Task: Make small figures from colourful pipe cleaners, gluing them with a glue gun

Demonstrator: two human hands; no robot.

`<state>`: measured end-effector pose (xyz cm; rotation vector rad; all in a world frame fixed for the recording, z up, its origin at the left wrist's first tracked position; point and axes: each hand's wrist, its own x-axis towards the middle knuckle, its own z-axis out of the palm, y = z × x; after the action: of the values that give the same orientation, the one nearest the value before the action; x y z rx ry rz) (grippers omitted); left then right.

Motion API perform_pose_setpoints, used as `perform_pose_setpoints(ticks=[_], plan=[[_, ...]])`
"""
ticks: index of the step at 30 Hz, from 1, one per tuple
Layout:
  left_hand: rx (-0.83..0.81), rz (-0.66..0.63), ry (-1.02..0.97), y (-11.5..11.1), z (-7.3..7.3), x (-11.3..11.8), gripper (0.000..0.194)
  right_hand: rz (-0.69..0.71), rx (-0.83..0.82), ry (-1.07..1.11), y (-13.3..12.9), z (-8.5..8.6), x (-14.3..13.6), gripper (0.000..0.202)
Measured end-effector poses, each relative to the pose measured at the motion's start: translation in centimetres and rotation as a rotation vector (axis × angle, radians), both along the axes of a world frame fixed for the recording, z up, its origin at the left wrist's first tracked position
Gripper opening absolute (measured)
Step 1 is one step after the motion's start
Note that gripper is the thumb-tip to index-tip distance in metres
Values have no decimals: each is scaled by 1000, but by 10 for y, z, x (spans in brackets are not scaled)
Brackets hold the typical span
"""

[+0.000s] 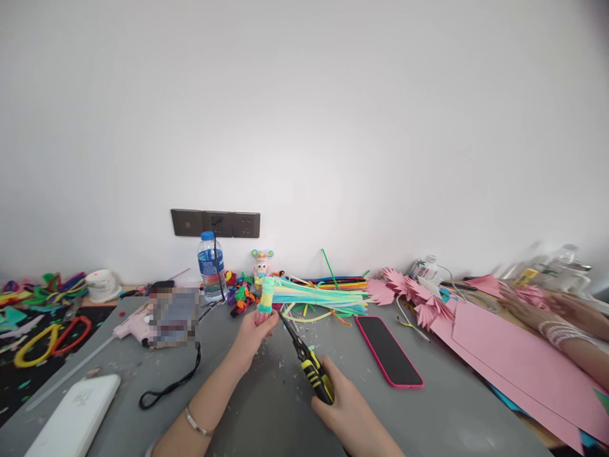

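Between the fingers of my left hand [251, 341] is a small fuzzy pipe-cleaner piece [266, 297], banded in pale green, yellow, teal and pink and held upright. My right hand [343, 401] is wrapped round the black and yellow handles of a pair of long-nose pliers [311, 373]. The pliers' dark jaws point up and left, their tip close to the lower end of the piece; whether they touch it I cannot tell. Behind my left hand lies a bundle of pastel pipe cleaners [318, 296], and a small toy figure [261, 265] stands at the wall.
A water bottle [209, 270], a pink glue gun [136, 325] and scissors [71, 339] are on the left, with a white power bank [73, 416] in front. Rightward lie a phone [389, 352] and pink paper [518, 362]. Another person's hands [533, 314] work at far right.
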<state>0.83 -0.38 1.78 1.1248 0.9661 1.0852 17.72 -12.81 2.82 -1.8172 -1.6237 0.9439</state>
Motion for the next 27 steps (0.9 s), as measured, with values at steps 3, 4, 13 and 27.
perform_pose_setpoints(ticks=[3, 4, 13, 27], plan=[[8, -4, 4, 1, -1, 0, 52, -7, -9, 10, -1, 2, -3, 24], [10, -5, 5, 1, -1, 0, 52, -10, -5, 18, -1, 2, -4, 24], [-3, -26, -15, -4, 4, 2, 47, -1, 6, 58, -1, -2, -4, 24], [18, -110, -39, -6, 5, 3, 43, 43, -81, 213, -5, 8, -4, 61]])
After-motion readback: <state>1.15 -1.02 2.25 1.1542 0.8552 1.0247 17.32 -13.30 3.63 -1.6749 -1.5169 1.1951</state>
